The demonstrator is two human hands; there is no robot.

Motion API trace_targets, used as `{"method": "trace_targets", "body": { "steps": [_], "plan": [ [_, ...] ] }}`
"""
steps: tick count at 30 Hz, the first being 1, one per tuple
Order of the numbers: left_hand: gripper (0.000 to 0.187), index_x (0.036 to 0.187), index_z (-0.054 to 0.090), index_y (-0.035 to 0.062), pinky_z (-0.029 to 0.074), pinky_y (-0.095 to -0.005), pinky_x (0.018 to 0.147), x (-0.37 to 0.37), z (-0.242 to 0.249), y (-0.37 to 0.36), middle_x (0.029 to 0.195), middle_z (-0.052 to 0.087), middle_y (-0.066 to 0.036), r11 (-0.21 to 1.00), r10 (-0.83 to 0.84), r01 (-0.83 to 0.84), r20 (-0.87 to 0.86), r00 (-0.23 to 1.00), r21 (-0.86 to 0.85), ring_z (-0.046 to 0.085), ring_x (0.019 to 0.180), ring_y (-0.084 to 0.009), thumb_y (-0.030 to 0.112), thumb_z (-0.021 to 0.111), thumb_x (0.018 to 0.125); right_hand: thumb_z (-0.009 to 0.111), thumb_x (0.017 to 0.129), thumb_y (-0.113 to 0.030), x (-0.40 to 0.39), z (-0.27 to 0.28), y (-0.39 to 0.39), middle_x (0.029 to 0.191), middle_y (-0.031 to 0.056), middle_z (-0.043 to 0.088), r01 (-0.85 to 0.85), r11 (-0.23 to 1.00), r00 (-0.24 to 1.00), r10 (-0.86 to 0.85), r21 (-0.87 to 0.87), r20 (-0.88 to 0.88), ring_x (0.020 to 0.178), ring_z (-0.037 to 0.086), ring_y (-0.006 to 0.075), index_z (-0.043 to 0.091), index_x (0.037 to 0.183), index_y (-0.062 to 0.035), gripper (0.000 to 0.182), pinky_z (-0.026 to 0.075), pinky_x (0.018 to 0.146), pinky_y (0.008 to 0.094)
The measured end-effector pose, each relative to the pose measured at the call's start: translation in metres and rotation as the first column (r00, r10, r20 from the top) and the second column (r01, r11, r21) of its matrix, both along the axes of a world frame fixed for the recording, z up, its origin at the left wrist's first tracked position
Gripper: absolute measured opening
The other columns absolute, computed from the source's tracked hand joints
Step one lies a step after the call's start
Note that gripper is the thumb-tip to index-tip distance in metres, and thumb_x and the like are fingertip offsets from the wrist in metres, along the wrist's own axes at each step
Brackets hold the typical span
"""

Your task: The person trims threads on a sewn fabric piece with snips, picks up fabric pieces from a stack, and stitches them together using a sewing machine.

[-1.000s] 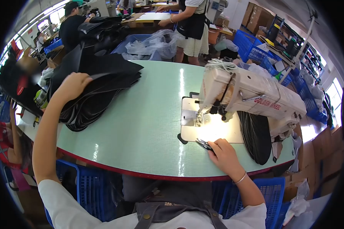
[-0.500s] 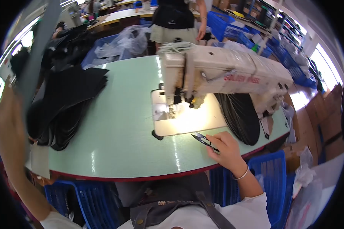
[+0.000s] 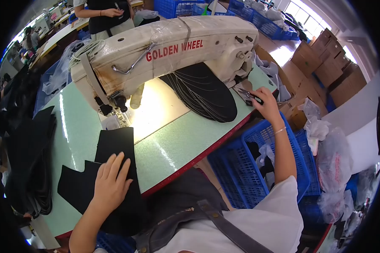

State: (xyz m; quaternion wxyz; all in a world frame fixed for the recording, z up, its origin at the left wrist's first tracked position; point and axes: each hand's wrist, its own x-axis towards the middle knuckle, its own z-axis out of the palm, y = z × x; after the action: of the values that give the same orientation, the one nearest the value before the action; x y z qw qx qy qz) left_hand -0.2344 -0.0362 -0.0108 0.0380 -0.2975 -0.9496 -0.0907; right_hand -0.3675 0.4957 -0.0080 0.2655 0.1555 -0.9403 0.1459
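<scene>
Panel, notched, matte black, probably fabric, underlies the left hand.

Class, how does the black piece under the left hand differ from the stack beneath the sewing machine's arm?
The black piece has a notched outline; the black stack has a rounded end. The left hand rests on the piece; no hand touches the stack. The stack shows pale lines; the piece looks plain. Both are black.

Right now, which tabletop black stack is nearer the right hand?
The round-ended stack with pale lines, by the sewing machine; the other stack lies left of the left hand.
</scene>
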Motion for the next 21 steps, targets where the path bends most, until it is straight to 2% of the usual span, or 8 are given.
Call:
{"method": "trace_targets", "body": {
  "steps": [1,4,7,9,13,17,19,21],
  "plan": [
    [0.064,0.137,0.048,0.0045,0.033,-0.0517,0.106,0.000,-0.004,-0.001,0.147,0.039,-0.018,1.000,0.008,-0.008,0.004,1.000,0.006,0.037,0.135,-0.0406,0.016,0.070,0.079,0.071,0.077,-0.008,-0.011,-0.002,0.005,0.089,0.0125,0.059,-0.018,0.999,0.999,0.017,0.030,0.036,0.090,0.059,0.0307,0.069,0.105,-0.0033,0.028,0.048,0.081,0.0376],
    [0.063,0.148,0.036,0.0079,0.013,-0.0633,0.113,0.002,-0.008,-0.004,0.157,0.023,-0.018,0.972,0.219,-0.207,0.107,0.970,-0.115,0.018,0.145,-0.0396,0.026,0.053,0.090,0.071,0.078,-0.008,-0.041,-0.017,0.010,0.092,0.0129,0.060,-0.062,0.998,0.994,0.060,0.020,0.094,0.091,0.059,0.0322,0.069,0.105,-0.0041,0.028,0.047,0.084,0.0388],
    [0.064,0.146,0.040,0.0112,0.015,-0.0633,0.112,0.007,-0.017,-0.006,0.156,0.027,-0.016,0.956,0.272,-0.269,0.012,0.962,-0.115,0.023,0.144,-0.0391,0.031,0.058,0.088,0.069,0.078,-0.005,-0.050,-0.021,0.002,0.095,0.0118,0.063,-0.097,0.995,0.994,0.095,0.036,0.059,0.091,0.059,0.0325,0.069,0.104,-0.0035,0.026,0.047,0.084,0.0407],
    [0.064,0.147,0.040,0.0117,0.017,-0.0624,0.111,0.009,-0.015,-0.005,0.156,0.027,-0.015,0.947,0.300,-0.299,-0.005,0.954,-0.115,0.024,0.143,-0.0387,0.032,0.057,0.089,0.068,0.076,-0.001,-0.040,-0.008,-0.025,0.095,0.0109,0.064,-0.061,0.972,0.977,0.104,0.225,-0.187,0.090,0.060,0.0308,0.068,0.103,-0.0035,0.027,0.047,0.080,0.0410],
    [0.064,0.147,0.038,0.0096,0.018,-0.0584,0.113,0.009,-0.011,-0.004,0.157,0.026,-0.015,0.953,0.294,-0.291,0.036,0.955,-0.085,0.023,0.144,-0.0379,0.029,0.056,0.089,0.067,0.075,0.002,-0.022,0.024,-0.109,0.092,0.0111,0.064,-0.253,0.955,0.895,0.292,0.158,-0.336,0.082,0.063,0.0295,0.068,0.103,-0.0034,0.029,0.050,0.071,0.0378],
    [0.063,0.147,0.039,0.0115,0.020,-0.0585,0.112,0.010,-0.013,-0.005,0.156,0.028,-0.015,0.958,0.282,-0.281,0.012,0.959,-0.046,0.026,0.142,-0.0376,0.029,0.057,0.089,0.068,0.080,-0.008,-0.043,0.039,-0.167,0.102,0.0158,0.066,-0.334,0.929,0.898,0.365,0.162,-0.246,0.092,0.064,0.0333,0.065,0.113,-0.0026,0.033,0.053,0.082,0.0406],
    [0.062,0.146,0.039,0.0121,0.021,-0.0581,0.111,0.011,-0.015,-0.005,0.155,0.029,-0.014,0.961,0.276,-0.276,0.003,0.961,-0.026,0.026,0.142,-0.0374,0.029,0.058,0.089,0.066,0.087,-0.017,-0.058,0.043,-0.184,0.114,0.0240,0.063,-0.249,0.942,0.946,0.286,0.224,-0.152,0.105,0.061,0.0390,0.061,0.118,0.0041,0.038,0.048,0.094,0.0424],
    [0.062,0.146,0.040,0.0125,0.021,-0.0577,0.111,0.011,-0.016,-0.006,0.155,0.030,-0.014,0.960,0.280,-0.280,-0.010,0.960,-0.009,0.027,0.142,-0.0373,0.030,0.058,0.089,0.065,0.087,-0.027,-0.070,0.045,-0.184,0.122,0.0275,0.059,-0.275,0.952,0.961,0.274,0.136,0.023,0.112,0.056,0.0423,0.054,0.125,0.0074,0.052,0.043,0.101,0.0436]
  ]
}}
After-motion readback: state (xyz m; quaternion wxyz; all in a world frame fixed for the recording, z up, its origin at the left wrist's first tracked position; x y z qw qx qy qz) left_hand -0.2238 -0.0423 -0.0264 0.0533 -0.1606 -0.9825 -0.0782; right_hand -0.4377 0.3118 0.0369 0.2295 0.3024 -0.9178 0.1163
